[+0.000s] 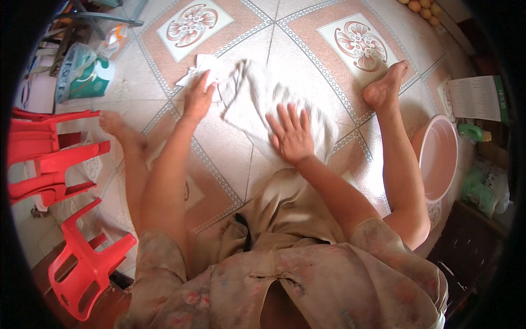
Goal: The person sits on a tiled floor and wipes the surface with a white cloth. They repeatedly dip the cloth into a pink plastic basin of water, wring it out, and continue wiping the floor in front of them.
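My left hand reaches over a crumpled white cloth or paper on the tiled floor, with its fingertips at the lower edge of it; whether they pinch it is blurred. My right hand lies flat, fingers spread, on a wrinkled white cloth with grey stripes. That cloth is spread on the floor between my legs, to the right of the smaller white piece. Its far right part is blurred.
Red plastic chairs stand at the left, below a green and white bucket. A pink basin is beside my right leg. Further right are a green bottle, a printed sheet and a plastic bag. Round fruit lies at the top right.
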`<action>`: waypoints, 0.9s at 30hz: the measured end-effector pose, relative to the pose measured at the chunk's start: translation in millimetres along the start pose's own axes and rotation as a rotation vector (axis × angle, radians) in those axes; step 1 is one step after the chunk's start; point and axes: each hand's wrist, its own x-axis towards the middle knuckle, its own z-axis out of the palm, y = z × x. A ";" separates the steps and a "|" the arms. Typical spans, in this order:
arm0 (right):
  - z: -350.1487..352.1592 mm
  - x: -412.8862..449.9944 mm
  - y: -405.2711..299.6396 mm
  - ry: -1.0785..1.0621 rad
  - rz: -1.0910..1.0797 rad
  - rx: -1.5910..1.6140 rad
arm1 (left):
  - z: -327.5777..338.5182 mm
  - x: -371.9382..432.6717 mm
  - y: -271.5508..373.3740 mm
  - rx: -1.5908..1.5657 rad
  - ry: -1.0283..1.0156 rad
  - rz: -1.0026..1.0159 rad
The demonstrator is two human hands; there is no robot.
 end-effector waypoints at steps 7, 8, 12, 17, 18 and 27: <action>11.4 -131.9 -37.3 -0.165 -0.190 0.032 | 47.4 -65.3 28.9 0.285 0.059 -0.006; 11.9 -131.4 -34.0 -0.148 -0.202 0.040 | 55.3 -76.3 27.0 0.239 0.128 -0.034; -0.5 -94.0 -2.2 -0.068 -0.084 -0.038 | 75.3 -120.1 -2.4 0.217 0.316 -0.026; 8.1 12.2 73.9 0.151 -0.113 -0.069 | 86.2 -152.2 -9.1 0.371 0.341 -0.083; 3.9 43.3 96.1 0.190 -0.172 0.054 | 85.6 -153.0 -7.6 0.370 0.354 -0.066; -7.7 264.1 98.9 0.358 0.079 0.290 | 81.3 -153.3 -2.1 0.322 0.322 -0.043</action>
